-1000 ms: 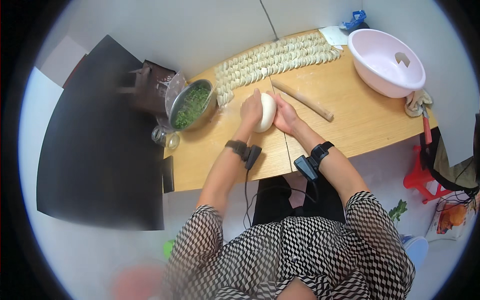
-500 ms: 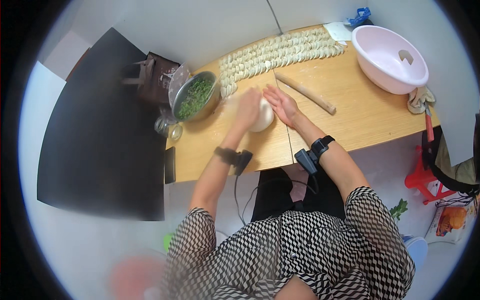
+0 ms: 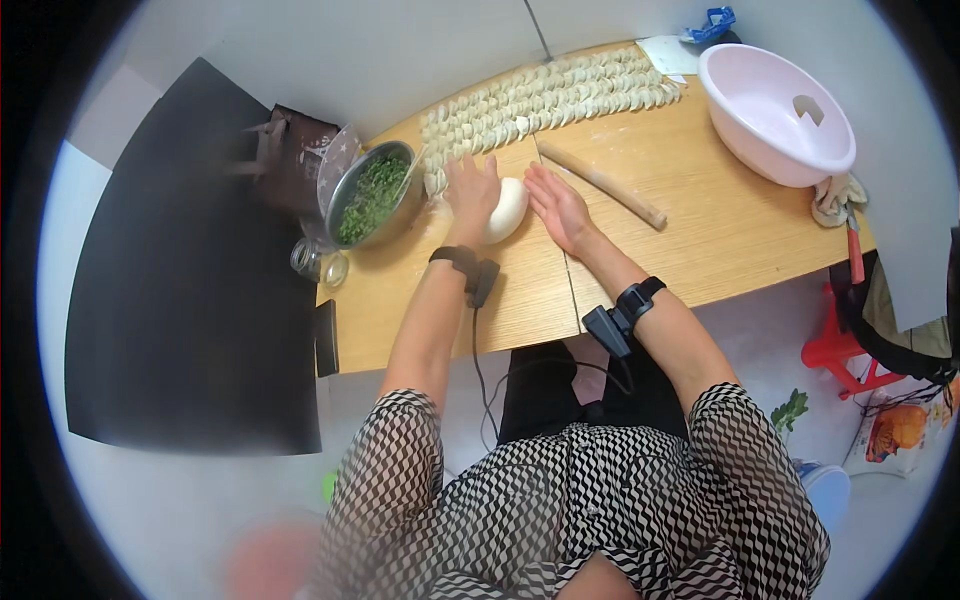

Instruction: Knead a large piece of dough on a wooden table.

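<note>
A smooth white lump of dough (image 3: 508, 212) rests on the wooden table between my two hands. My left hand (image 3: 471, 197) is against its left side, the fingers stretched forward and apart. On the other side my right hand (image 3: 560, 207) lies open, palm turned toward the dough, with a narrow gap between them. A wooden rolling pin (image 3: 603, 186) lies slantwise just beyond my right hand. Left of my left hand stands a metal bowl (image 3: 408, 205) of chopped green filling (image 3: 372, 200). Behind my hands, folded dumplings (image 3: 560, 95) sit in several rows.
A large pink basin (image 3: 775, 150) stands at the right back, near a cloth (image 3: 832, 200) and a red-handled knife (image 3: 855, 245) at the table's edge. Glass jars (image 3: 306, 258) and a dark flat object (image 3: 326, 338) are at the left edge. A red stool (image 3: 838, 350) is below right.
My left hand has moved left and spread its fingers, showing more of the dough. The dough looks longer and more upright. My right hand has barely moved.
</note>
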`<control>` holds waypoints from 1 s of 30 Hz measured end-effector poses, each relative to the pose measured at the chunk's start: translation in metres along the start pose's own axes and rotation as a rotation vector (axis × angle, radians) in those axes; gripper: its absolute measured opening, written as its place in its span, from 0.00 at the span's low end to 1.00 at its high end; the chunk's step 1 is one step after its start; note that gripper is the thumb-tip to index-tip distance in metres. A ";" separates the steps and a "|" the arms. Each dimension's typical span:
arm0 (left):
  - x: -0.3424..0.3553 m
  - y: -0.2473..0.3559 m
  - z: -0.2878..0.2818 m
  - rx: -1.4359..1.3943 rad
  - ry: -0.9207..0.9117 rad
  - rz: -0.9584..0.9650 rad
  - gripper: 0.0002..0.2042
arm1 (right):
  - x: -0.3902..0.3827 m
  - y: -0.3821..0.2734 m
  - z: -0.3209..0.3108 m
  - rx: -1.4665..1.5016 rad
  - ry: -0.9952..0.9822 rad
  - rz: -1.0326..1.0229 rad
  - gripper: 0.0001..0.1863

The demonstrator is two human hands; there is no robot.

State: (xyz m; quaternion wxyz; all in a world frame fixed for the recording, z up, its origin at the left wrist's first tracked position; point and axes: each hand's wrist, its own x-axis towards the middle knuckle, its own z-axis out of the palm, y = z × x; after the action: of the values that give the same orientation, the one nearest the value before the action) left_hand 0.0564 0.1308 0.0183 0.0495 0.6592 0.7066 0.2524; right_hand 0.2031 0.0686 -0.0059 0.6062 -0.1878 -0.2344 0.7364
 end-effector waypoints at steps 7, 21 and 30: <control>-0.026 -0.007 -0.010 -0.125 -0.308 0.259 0.21 | 0.003 -0.002 -0.002 0.049 -0.007 0.004 0.35; -0.167 0.038 -0.073 0.115 0.122 0.628 0.22 | 0.002 -0.008 -0.006 0.046 -0.001 0.024 0.34; -0.072 0.040 -0.028 0.031 -0.065 0.407 0.19 | 0.000 -0.007 0.000 0.023 0.055 0.010 0.31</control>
State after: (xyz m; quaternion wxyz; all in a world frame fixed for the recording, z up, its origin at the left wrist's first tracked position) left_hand 0.0903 0.0542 0.0400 0.0099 0.7968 0.5608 0.2249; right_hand 0.2088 0.0697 -0.0021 0.6107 -0.2021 -0.2080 0.7368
